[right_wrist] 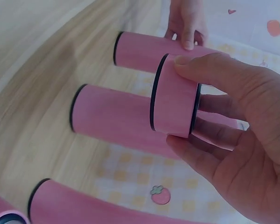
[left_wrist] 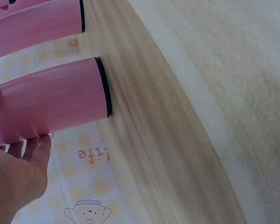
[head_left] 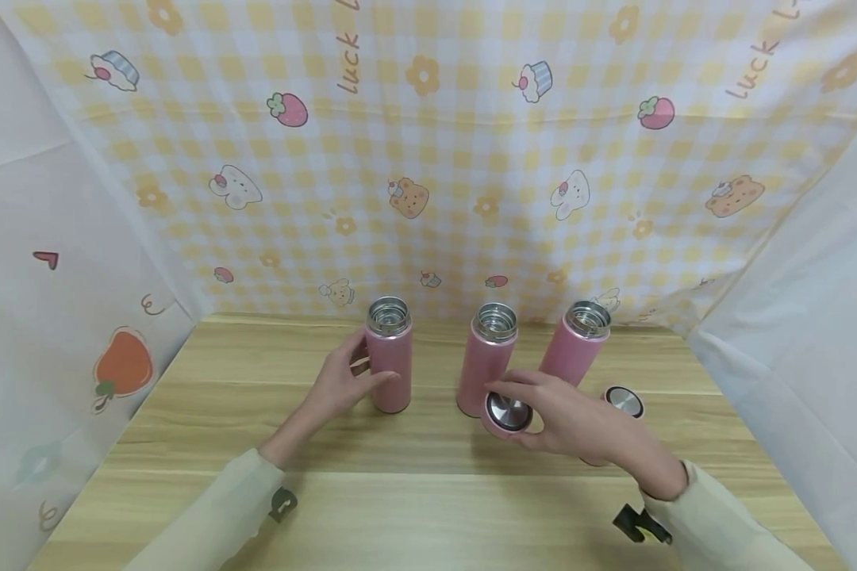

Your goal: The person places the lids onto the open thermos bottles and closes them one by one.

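A yellow-and-white checked cloth (head_left: 471, 143) covers the back, printed with bears, rabbits, strawberries, cupcakes and flowers; white cloth hangs at both sides. In front of it lies a wooden table (head_left: 428, 515). On this stand three pink bottles with bare steel necks: a left bottle (head_left: 397, 355), a middle bottle (head_left: 482, 363) and a right bottle (head_left: 571, 353), their visible sides plain pink. The left hand (head_left: 339, 381) is clamped round the left bottle, thumb across the front, fingers behind. The right hand (head_left: 571, 416) pinches a silver-topped pink lid (head_left: 509, 411) between thumb and fingers, in front of the middle bottle; whether the two touch cannot be told. Near the right wrist sits a second lid (head_left: 624, 402), partly hidden. Smallest is the lettering on the back cloth: "luck" (head_left: 348, 63) runs sideways left of centre and "luck" (head_left: 753, 67) slants at upper right. The left wrist view shows upside-down letters (left_wrist: 91, 155) reading "ife", the character before them unclear.
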{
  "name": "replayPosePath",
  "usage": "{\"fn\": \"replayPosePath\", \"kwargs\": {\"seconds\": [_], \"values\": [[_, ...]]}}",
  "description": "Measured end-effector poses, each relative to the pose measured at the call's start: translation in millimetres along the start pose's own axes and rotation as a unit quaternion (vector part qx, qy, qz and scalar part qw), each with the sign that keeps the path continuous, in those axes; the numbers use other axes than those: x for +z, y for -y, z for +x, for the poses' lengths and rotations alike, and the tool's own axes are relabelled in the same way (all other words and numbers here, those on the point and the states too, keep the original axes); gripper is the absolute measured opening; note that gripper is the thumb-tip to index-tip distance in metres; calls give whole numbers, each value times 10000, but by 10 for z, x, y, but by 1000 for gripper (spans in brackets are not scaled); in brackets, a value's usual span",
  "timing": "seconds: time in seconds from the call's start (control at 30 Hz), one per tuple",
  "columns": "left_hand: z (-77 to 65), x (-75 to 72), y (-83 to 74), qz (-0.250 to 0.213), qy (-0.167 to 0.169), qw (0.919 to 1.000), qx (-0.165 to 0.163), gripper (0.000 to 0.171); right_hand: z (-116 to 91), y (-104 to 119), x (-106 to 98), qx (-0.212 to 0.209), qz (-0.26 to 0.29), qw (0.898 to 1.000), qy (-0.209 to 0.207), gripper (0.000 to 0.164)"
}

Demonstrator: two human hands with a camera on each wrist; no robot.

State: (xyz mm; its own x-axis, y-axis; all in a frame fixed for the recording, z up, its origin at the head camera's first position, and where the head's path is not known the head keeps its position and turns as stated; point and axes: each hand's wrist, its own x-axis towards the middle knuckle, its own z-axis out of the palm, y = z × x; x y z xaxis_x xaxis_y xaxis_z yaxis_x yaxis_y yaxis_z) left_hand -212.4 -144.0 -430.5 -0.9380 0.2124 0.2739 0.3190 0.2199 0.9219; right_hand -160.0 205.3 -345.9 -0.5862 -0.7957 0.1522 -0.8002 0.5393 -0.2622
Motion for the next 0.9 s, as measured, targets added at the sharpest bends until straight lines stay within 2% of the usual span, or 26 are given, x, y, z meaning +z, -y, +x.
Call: {"fn": "replayPosePath", "kwargs": {"seconds": [0.23, 0.4, 0.63, 0.9], "values": [[-9, -6, -1, 146, -14, 9999, 58, 70, 100, 46, -56, -174, 33, 9998, 59, 58], [-17, -11, -1, 168, -18, 9998, 81, 71, 175, 74, -107, -331, -4, 9994, -106, 58], [-21, -7, -7, 160, -36, 9999, 15, 72, 277, 135, -187, -521, 213, 9984, -44, 61], [-20, -8, -7, 23, -73, 10000, -25, 75, 392, 169, -292, -552, -9, 9985, -4, 64]]}}
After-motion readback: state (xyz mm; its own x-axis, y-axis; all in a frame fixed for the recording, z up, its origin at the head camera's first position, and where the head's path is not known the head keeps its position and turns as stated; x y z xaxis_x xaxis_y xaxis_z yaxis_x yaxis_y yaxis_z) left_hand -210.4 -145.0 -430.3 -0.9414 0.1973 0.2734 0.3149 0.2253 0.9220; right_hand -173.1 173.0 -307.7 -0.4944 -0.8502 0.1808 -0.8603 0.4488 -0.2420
